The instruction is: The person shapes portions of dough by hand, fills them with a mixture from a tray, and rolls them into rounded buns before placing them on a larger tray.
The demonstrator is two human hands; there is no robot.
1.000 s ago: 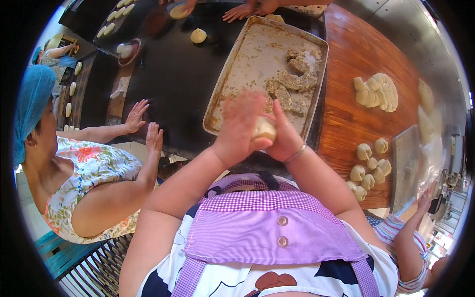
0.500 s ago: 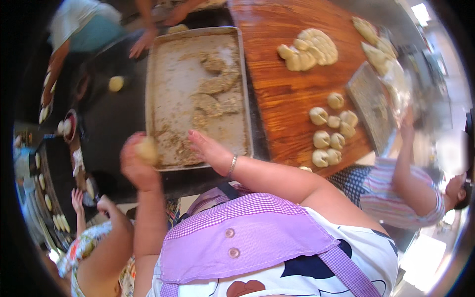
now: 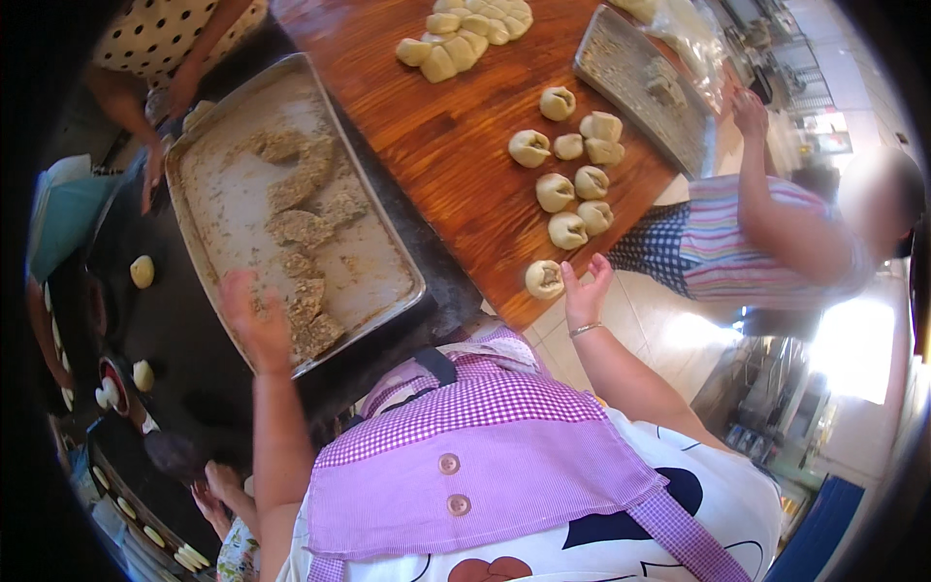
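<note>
Across the reddish-brown wooden table point(image 3: 417, 131), folded dough balls point(image 3: 555, 192) are grouped, and the nearest dough ball point(image 3: 544, 280) is set at the edge, just beside the right hand point(image 3: 588, 293), whose grip is spread wide. Over the metal tray point(image 3: 367, 279), beside the clumped filling point(image 3: 301, 229), the left hand point(image 3: 256, 322) is blurred, and whether its grip is wide or narrow cannot be told

At the near left edge of the large rectangular metal tray point(image 3: 361, 274), the left hand point(image 3: 257, 325) is motion-blurred, its fingers indistinct. Right of the tray, contact between the right hand point(image 3: 589, 296) and a round cream dough bun point(image 3: 543, 279) is uncertain. Beyond the tray, a pale black-dotted garment point(image 3: 160, 44) is cropped.
</note>
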